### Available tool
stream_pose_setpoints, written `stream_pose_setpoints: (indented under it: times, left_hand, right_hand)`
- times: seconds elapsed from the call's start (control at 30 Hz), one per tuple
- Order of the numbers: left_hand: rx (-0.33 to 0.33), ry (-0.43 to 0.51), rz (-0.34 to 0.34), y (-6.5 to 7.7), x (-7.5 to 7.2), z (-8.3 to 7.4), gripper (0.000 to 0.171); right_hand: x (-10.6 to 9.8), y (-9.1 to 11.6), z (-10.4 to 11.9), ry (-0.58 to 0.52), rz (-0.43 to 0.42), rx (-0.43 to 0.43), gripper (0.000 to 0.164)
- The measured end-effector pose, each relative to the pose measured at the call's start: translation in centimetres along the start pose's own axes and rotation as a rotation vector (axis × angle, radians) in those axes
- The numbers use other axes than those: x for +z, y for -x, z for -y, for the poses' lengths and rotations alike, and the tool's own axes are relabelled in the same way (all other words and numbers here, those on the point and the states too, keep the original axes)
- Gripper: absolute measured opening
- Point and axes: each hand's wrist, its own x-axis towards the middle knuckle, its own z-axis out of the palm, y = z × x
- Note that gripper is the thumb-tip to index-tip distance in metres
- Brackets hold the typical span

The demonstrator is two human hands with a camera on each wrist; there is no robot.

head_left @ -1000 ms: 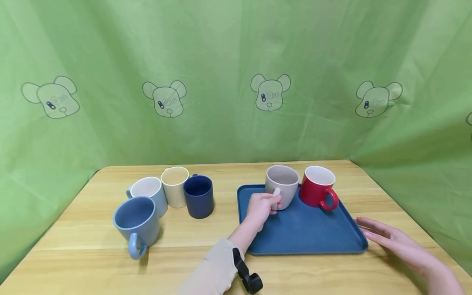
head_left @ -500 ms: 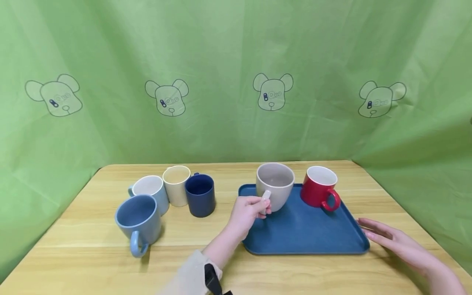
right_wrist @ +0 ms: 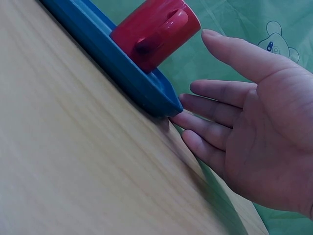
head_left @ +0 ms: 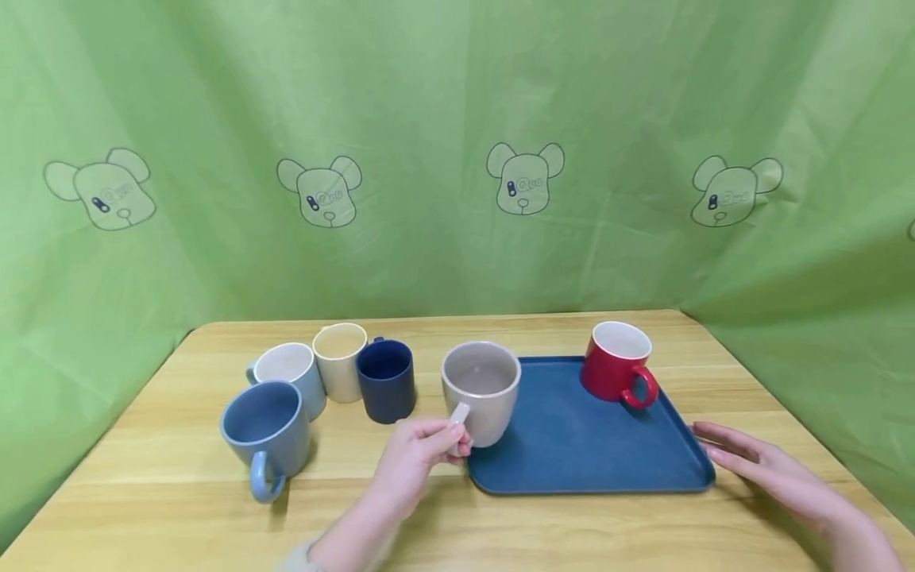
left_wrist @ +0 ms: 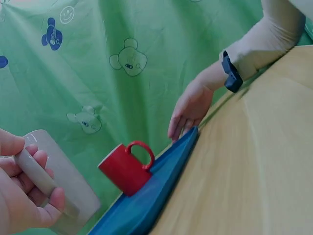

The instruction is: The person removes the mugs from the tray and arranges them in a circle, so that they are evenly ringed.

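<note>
My left hand (head_left: 422, 457) grips the handle of a grey mug (head_left: 486, 405), which is upright over the left end of the blue tray (head_left: 586, 457). In the left wrist view the thumb and fingers curl round that handle. A red mug (head_left: 609, 369) with a white inside stands at the tray's back right, its handle turned toward the front right. My right hand (head_left: 779, 477) is at the tray's right edge with its fingers extended. The right wrist view shows those fingertips (right_wrist: 178, 105) right at the tray's rim.
Left on the wooden table (head_left: 179, 516) stand a grey-blue mug (head_left: 286, 445), a light blue mug (head_left: 309, 389), a cream mug (head_left: 339, 373) and a navy mug (head_left: 388, 389), close together. A green curtain (head_left: 429, 238) with bear-head prints hangs behind and at both sides.
My left hand has carried the grey mug from beside the red mug leftward and toward the front, to the tray's left edge. The right hand and the other mugs have stayed put.
</note>
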Motion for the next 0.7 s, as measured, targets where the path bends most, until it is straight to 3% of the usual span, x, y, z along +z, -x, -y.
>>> stream_pose_setpoints:
  times: [0.2, 0.47, 0.7]
  left_hand:
    - [-0.006, -0.051, -0.027, 1.8, -2.8, 0.0, 0.031]
    - [-0.030, -0.122, -0.127, 4.4, -5.9, 0.9, 0.027]
    - [-0.052, -0.125, -0.123, 5.8, -7.6, 2.0, 0.022]
  right_hand:
    - [0.1, 0.0, 0.0, -0.001, -0.002, 0.006, 0.048]
    - [0.1, 0.0, -0.1, 0.014, -0.005, 0.000, 0.048]
    - [0.1, 0.0, -0.1, -0.024, 0.004, -0.002, 0.048]
